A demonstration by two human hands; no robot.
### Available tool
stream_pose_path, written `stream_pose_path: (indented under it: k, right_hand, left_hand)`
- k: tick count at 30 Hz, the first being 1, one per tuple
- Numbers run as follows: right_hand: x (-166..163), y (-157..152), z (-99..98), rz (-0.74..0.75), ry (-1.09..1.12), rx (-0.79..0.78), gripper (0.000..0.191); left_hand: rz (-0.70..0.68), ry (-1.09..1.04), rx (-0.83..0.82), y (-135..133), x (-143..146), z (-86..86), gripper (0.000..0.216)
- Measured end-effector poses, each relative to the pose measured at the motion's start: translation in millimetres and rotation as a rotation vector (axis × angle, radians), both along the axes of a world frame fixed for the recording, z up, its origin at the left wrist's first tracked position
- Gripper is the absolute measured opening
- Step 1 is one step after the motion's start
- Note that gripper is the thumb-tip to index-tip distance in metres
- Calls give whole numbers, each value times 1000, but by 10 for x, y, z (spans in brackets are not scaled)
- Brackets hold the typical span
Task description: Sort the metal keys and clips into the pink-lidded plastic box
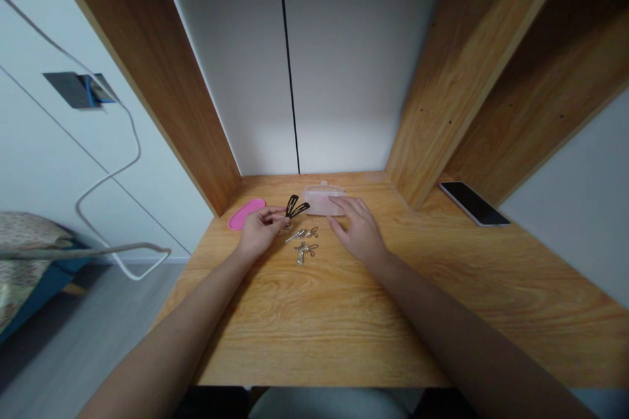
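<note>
My left hand [259, 230] pinches two black hair clips [295, 207] and holds them just above the wooden desk [344, 314]. My right hand [358, 230] lies flat with its fingers stretched out, and the fingertips touch a pale pink translucent box [320, 199] at the back of the desk. Between the two hands several silver hair clips [304, 243] lie loose on the wood. A pink oval lid [246, 213] rests to the left of my left hand.
A black phone [474, 203] lies on the desk at the right, behind a wooden upright panel [442, 98]. Another wooden panel [162, 78] closes the left side. A white cable [113, 177] hangs along the left wall, and a bed edge [24, 255] shows at far left.
</note>
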State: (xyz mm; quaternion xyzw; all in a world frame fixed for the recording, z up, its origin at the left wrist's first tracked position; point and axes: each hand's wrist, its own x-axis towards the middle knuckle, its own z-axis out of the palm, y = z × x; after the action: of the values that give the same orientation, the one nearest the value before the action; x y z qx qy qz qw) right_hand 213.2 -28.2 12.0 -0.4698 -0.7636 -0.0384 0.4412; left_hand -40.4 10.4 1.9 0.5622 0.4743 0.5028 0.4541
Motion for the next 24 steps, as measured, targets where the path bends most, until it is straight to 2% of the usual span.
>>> stream_pose_path:
  k: [5,10,15,24]
  right_hand:
    - [122,141,-95,-135,-29,-34,64]
    - [201,246,-245,-114,-36,-90,79]
    - [216,272,-298,-71,-50,-131,79]
    - [179,232,-236,12,38,-157,69]
  left_hand:
    - [89,-8,-33,38,-53,-16,51]
    - [115,-4,-51,58,-88,-53,54]
    - [128,-62,-50,64,-91,-47,55]
    - [151,-38,-49,102,-103,-73,53]
